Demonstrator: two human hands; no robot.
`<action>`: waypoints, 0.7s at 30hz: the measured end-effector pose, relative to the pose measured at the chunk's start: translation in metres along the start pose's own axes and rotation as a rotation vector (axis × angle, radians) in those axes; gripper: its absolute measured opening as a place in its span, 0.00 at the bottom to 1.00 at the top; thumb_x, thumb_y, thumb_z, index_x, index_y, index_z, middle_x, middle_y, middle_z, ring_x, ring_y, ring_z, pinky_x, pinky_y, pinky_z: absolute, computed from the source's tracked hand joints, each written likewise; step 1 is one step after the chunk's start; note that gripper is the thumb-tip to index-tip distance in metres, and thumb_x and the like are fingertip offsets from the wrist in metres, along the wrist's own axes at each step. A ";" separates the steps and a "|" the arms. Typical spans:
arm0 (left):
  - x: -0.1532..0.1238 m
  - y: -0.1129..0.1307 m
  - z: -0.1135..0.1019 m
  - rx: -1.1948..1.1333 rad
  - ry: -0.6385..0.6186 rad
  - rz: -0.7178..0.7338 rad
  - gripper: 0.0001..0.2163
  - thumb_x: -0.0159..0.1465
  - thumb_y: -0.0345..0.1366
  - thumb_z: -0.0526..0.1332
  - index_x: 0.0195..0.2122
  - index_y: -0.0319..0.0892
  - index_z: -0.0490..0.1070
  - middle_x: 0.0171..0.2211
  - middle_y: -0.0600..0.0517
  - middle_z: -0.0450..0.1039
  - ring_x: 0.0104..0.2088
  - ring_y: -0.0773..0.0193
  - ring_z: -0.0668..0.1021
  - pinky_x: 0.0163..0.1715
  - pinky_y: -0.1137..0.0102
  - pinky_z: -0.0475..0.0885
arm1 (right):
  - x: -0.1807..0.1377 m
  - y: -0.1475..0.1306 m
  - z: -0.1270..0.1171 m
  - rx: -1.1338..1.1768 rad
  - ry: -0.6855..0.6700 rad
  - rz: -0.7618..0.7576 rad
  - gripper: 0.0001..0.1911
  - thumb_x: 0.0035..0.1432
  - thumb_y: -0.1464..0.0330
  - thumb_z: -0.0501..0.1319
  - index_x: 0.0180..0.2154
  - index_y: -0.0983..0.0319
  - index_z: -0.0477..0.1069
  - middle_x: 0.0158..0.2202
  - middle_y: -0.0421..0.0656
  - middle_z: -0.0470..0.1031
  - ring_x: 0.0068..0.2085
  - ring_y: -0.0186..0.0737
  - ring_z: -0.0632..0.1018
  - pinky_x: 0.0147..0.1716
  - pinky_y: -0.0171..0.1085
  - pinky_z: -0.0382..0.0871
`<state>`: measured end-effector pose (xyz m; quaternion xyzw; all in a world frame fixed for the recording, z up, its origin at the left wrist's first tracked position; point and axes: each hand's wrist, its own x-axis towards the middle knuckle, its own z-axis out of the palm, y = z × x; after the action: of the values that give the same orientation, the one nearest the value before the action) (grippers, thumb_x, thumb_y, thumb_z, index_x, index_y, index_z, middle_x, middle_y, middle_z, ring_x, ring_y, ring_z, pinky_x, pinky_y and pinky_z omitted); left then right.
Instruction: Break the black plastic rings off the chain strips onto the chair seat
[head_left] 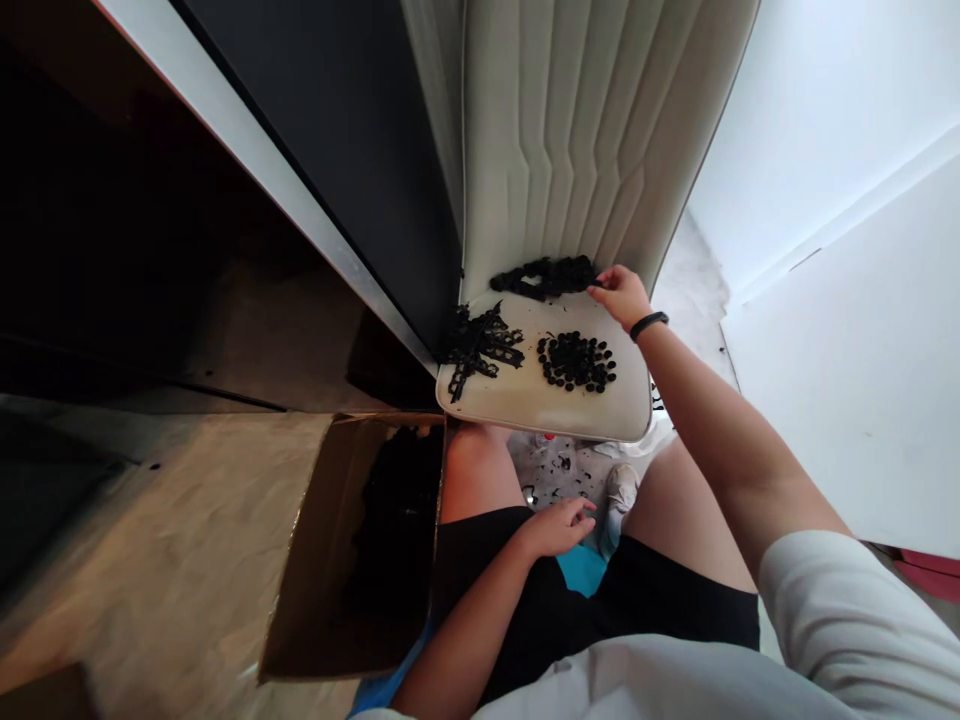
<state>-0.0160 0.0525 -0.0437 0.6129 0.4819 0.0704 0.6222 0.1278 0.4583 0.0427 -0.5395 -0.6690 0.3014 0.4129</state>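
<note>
My right hand (619, 293) reaches to the back of a cream chair seat (540, 400) and pinches the end of a heap of black plastic strips (546, 277) lying against the chair's backrest. In front of it sits a pile of small black rings (576, 361), and a tangle of black plastic frames (480, 345) lies at the seat's left side. My left hand (559, 525) rests on my left thigh with its fingers curled; whether anything is in them is hidden. A black band circles my right wrist.
An open cardboard box (360, 545) with dark contents stands on the floor at my left knee. A dark cabinet (330, 170) rises to the left of the chair. White boards (855, 360) lean at the right. Black scraps litter the floor (559, 470) between my legs.
</note>
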 end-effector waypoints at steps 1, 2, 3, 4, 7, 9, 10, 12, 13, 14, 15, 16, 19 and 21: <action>0.001 -0.001 0.001 0.001 0.002 -0.004 0.22 0.72 0.44 0.57 0.64 0.44 0.73 0.52 0.45 0.82 0.50 0.55 0.82 0.53 0.62 0.76 | 0.004 -0.009 -0.011 0.031 0.006 -0.073 0.13 0.54 0.65 0.71 0.37 0.61 0.70 0.28 0.36 0.69 0.32 0.37 0.71 0.37 0.41 0.72; 0.002 -0.003 0.001 0.005 0.002 -0.008 0.23 0.72 0.44 0.57 0.64 0.43 0.73 0.53 0.44 0.82 0.49 0.55 0.83 0.53 0.62 0.76 | 0.006 -0.020 -0.022 0.036 0.011 -0.148 0.13 0.57 0.63 0.71 0.38 0.62 0.71 0.29 0.37 0.70 0.33 0.38 0.72 0.38 0.41 0.73; 0.003 -0.004 0.002 0.010 0.002 -0.009 0.23 0.72 0.44 0.58 0.65 0.43 0.73 0.53 0.44 0.82 0.49 0.55 0.83 0.53 0.62 0.76 | 0.007 -0.034 -0.035 0.017 0.019 -0.221 0.14 0.60 0.60 0.71 0.38 0.62 0.71 0.30 0.38 0.71 0.36 0.39 0.74 0.40 0.42 0.74; 0.004 -0.006 0.003 0.016 0.004 -0.010 0.23 0.72 0.44 0.58 0.65 0.42 0.73 0.53 0.44 0.82 0.48 0.55 0.83 0.53 0.63 0.76 | 0.006 -0.048 -0.049 -0.020 0.030 -0.282 0.15 0.62 0.58 0.70 0.38 0.62 0.72 0.32 0.40 0.72 0.38 0.40 0.75 0.42 0.44 0.75; 0.005 -0.009 0.005 0.038 0.020 -0.012 0.23 0.72 0.44 0.57 0.65 0.41 0.73 0.53 0.43 0.82 0.48 0.54 0.83 0.53 0.62 0.76 | -0.010 -0.095 -0.093 -0.158 0.059 -0.416 0.21 0.66 0.50 0.68 0.37 0.62 0.73 0.34 0.43 0.75 0.41 0.43 0.77 0.46 0.48 0.77; 0.005 -0.010 0.006 0.053 0.034 -0.017 0.22 0.73 0.44 0.57 0.64 0.41 0.73 0.52 0.44 0.82 0.49 0.54 0.83 0.54 0.62 0.76 | -0.029 -0.120 -0.121 -0.231 0.082 -0.471 0.24 0.69 0.46 0.64 0.36 0.61 0.73 0.32 0.43 0.74 0.41 0.45 0.78 0.46 0.47 0.77; 0.005 -0.011 0.006 0.059 0.042 -0.018 0.22 0.73 0.44 0.57 0.64 0.41 0.74 0.52 0.44 0.83 0.49 0.54 0.83 0.55 0.61 0.76 | -0.040 -0.130 -0.133 -0.262 0.091 -0.491 0.24 0.70 0.46 0.63 0.35 0.60 0.73 0.31 0.43 0.73 0.41 0.45 0.78 0.46 0.47 0.77; 0.006 -0.012 0.007 0.062 0.067 -0.009 0.21 0.73 0.44 0.57 0.63 0.41 0.74 0.52 0.44 0.82 0.50 0.55 0.82 0.55 0.61 0.76 | -0.062 -0.145 -0.154 -0.311 0.090 -0.526 0.26 0.72 0.45 0.60 0.33 0.59 0.72 0.28 0.41 0.71 0.39 0.44 0.78 0.44 0.45 0.75; 0.007 -0.014 0.008 0.057 0.083 -0.001 0.21 0.73 0.43 0.57 0.63 0.41 0.74 0.53 0.44 0.82 0.50 0.55 0.82 0.56 0.61 0.76 | -0.074 -0.150 -0.161 -0.329 0.077 -0.542 0.27 0.73 0.45 0.58 0.32 0.59 0.71 0.27 0.40 0.69 0.37 0.42 0.77 0.43 0.45 0.74; 0.007 -0.015 0.009 0.049 0.102 0.010 0.20 0.73 0.43 0.57 0.62 0.41 0.75 0.53 0.44 0.82 0.50 0.55 0.82 0.56 0.61 0.76 | -0.085 -0.155 -0.168 -0.343 0.055 -0.554 0.28 0.74 0.45 0.57 0.31 0.59 0.70 0.26 0.39 0.67 0.36 0.41 0.77 0.41 0.44 0.73; 0.008 -0.016 0.010 0.039 0.121 0.022 0.20 0.73 0.42 0.56 0.61 0.41 0.75 0.53 0.44 0.81 0.50 0.55 0.82 0.57 0.61 0.76 | -0.096 -0.159 -0.173 -0.352 0.028 -0.562 0.29 0.74 0.45 0.56 0.29 0.59 0.69 0.25 0.39 0.66 0.34 0.40 0.76 0.40 0.43 0.72; 0.008 -0.018 0.010 0.026 0.143 0.037 0.19 0.73 0.42 0.57 0.60 0.40 0.75 0.54 0.43 0.81 0.51 0.55 0.82 0.58 0.60 0.76 | -0.107 -0.163 -0.177 -0.357 -0.003 -0.566 0.30 0.75 0.44 0.55 0.28 0.59 0.68 0.25 0.38 0.65 0.33 0.38 0.75 0.39 0.42 0.71; 0.006 -0.019 0.010 -0.045 0.261 0.108 0.16 0.73 0.40 0.57 0.57 0.41 0.76 0.59 0.41 0.78 0.58 0.54 0.80 0.64 0.58 0.72 | -0.142 -0.173 -0.181 -0.351 -0.105 -0.570 0.32 0.75 0.44 0.53 0.26 0.60 0.66 0.25 0.37 0.63 0.31 0.34 0.73 0.38 0.39 0.68; 0.002 -0.018 0.009 -0.153 0.371 0.169 0.17 0.75 0.43 0.56 0.59 0.43 0.74 0.63 0.41 0.74 0.62 0.54 0.77 0.67 0.58 0.70 | -0.168 -0.177 -0.179 -0.316 -0.182 -0.562 0.33 0.75 0.43 0.53 0.26 0.60 0.66 0.25 0.36 0.62 0.30 0.32 0.72 0.37 0.37 0.66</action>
<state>-0.0178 0.0437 -0.0615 0.5789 0.5281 0.2703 0.5594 0.2141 0.2460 0.2406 -0.3623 -0.8642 0.1153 0.3296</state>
